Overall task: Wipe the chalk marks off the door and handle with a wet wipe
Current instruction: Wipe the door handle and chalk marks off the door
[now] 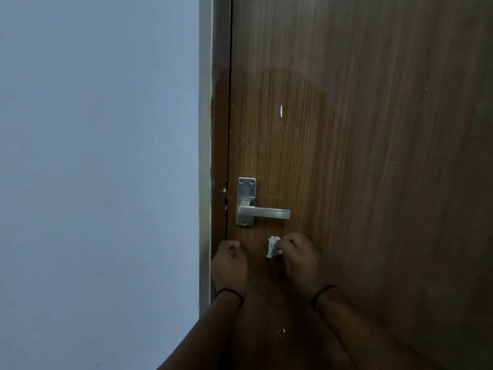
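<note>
A brown wooden door [360,156] fills the right side of the head view. Its silver lever handle [262,213] sits on a metal backplate near the door's left edge. A small white mark [281,110] shows on the wood well above the handle. My right hand [298,259] pinches a crumpled white wet wipe [273,247] just below the lever's free end. My left hand [229,265] is curled into a fist below the backplate and holds nothing.
The brown door frame [220,129] runs along the door's left edge, with a chipped spot beside the latch. A plain blue-grey wall [98,156] takes up the left half. A few white specks [282,332] show low on the door between my forearms.
</note>
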Motion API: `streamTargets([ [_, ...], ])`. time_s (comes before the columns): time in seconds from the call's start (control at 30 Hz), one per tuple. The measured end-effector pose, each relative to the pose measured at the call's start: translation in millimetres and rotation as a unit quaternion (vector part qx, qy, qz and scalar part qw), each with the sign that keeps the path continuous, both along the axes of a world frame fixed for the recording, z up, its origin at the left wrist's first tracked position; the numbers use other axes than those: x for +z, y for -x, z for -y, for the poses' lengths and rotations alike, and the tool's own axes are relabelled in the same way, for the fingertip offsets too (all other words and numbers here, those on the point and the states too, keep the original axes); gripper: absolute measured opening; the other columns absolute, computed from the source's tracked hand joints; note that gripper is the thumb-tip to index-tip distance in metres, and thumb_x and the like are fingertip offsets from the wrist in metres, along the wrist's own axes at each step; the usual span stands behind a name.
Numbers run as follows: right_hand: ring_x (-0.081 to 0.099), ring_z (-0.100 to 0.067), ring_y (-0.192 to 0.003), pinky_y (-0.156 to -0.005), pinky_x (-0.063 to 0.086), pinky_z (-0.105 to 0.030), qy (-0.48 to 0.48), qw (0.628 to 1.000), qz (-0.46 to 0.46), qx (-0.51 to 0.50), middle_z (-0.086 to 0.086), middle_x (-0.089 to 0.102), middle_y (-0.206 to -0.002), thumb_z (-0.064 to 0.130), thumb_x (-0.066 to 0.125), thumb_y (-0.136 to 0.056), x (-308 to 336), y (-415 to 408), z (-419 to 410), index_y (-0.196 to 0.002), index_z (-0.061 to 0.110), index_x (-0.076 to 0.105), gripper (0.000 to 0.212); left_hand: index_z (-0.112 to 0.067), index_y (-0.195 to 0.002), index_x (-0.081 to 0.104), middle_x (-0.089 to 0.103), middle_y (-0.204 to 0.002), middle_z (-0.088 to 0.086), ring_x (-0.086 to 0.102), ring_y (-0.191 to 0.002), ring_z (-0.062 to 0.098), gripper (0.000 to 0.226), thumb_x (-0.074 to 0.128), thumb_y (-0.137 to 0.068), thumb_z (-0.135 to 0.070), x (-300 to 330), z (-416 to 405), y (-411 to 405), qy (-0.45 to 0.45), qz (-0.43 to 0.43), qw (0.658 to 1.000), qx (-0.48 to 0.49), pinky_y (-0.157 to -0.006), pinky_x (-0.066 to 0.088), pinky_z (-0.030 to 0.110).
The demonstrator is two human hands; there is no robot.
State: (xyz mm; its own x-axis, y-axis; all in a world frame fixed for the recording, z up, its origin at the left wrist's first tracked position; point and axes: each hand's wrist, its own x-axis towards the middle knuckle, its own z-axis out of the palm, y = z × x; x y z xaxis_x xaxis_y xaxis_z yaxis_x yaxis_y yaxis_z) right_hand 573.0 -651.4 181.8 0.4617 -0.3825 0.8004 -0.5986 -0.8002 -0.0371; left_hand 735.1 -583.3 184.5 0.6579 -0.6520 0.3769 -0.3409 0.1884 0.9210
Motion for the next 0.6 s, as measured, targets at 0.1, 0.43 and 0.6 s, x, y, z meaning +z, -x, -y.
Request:
streamTargets([
  [0.1,0.05,-0.01,-0.094,-0.075,0.049,-0.02,0.103,0.994,-0.024,0.024,-0.001,0.053,-0.108,0.025,0.05,-0.095,30,-6,-16,-0.11,0.019,0.057,0.018,-0.013,-0.098,0.062,0.067,-0.092,0.005,0.064,-0.087,0.022,0.016,0.047,-0.099,-0.015,13,2,8,0.035,0.004,0.999,0.021,-0.075,0.05,0.031],
  [0.43,0.06,-0.029,-0.125,-0.104,0.05,-0.041,0.146,0.982,-0.121,0.018,-0.014,0.063,-0.134,0.003,0.07,-0.086,92,-67,-38,-0.122,0.008,0.068,0.036,-0.02,-0.098,0.064,0.069,-0.089,0.001,0.065,-0.083,0.02,0.016,0.048,-0.098,-0.024,45,-7,-14,0.104,-0.024,0.991,0.079,-0.069,0.047,0.022],
  [0.6,0.064,-0.026,-0.12,-0.101,0.051,-0.039,0.188,0.971,-0.146,0.015,-0.013,0.066,-0.131,0.004,0.078,-0.078,93,-59,-30,-0.125,0.008,0.067,0.048,-0.02,-0.096,0.063,0.068,-0.087,0.001,0.065,-0.083,0.02,0.016,0.047,-0.098,-0.022,43,-9,-16,0.099,-0.006,0.992,0.076,-0.074,0.052,0.029],
])
